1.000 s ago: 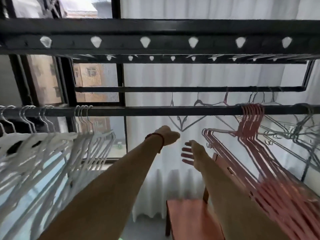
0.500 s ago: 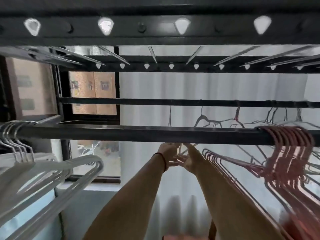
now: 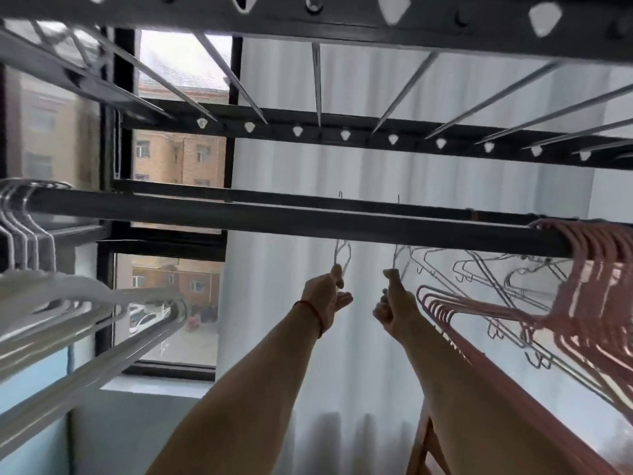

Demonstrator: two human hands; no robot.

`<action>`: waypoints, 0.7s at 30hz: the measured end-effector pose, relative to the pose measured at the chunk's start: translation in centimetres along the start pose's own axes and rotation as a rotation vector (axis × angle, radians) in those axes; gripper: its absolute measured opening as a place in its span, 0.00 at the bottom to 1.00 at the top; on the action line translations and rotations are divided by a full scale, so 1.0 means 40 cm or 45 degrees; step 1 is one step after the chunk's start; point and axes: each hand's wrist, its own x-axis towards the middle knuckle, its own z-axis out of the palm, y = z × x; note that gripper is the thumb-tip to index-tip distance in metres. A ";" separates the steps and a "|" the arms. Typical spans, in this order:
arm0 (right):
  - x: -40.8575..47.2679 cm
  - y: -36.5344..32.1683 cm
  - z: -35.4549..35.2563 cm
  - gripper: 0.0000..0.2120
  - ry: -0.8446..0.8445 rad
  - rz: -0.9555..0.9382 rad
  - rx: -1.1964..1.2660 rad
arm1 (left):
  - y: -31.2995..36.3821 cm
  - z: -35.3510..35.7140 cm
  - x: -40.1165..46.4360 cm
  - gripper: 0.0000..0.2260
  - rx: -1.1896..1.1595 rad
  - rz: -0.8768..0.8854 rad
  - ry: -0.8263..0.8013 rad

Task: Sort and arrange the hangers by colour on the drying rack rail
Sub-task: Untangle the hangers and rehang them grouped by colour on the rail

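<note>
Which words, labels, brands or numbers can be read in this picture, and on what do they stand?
None can be read: no writing shows on the rail, the white hangers, the pink hangers or the wire hangers. The building outside shows no legible sign.

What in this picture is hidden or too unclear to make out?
- Head view: the hooks of the wire hangers pass behind the near rail, so where they hang is hidden.
- White hangers: cut off by the left edge and blurred; no count possible.
- Pink hangers: blurred, run off the right edge.
- Right hand: its grip is too small to tell.
</note>
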 end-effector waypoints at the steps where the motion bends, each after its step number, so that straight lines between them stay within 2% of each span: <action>1: 0.007 -0.010 -0.004 0.21 -0.020 -0.014 0.001 | 0.010 0.001 0.007 0.15 0.008 0.003 -0.004; 5: 0.026 -0.059 -0.005 0.19 -0.098 -0.022 -0.109 | 0.053 0.001 0.037 0.14 0.013 0.025 0.019; 11: 0.037 -0.044 0.008 0.23 -0.222 0.216 -0.030 | 0.058 -0.034 0.076 0.05 0.084 0.032 0.071; 15: -0.037 0.070 -0.005 0.30 -0.261 0.375 -0.179 | -0.033 -0.112 0.023 0.15 0.144 -0.107 0.149; 21: -0.229 0.241 -0.027 0.28 -0.336 0.663 -0.221 | -0.175 -0.282 -0.160 0.15 0.177 -0.305 0.277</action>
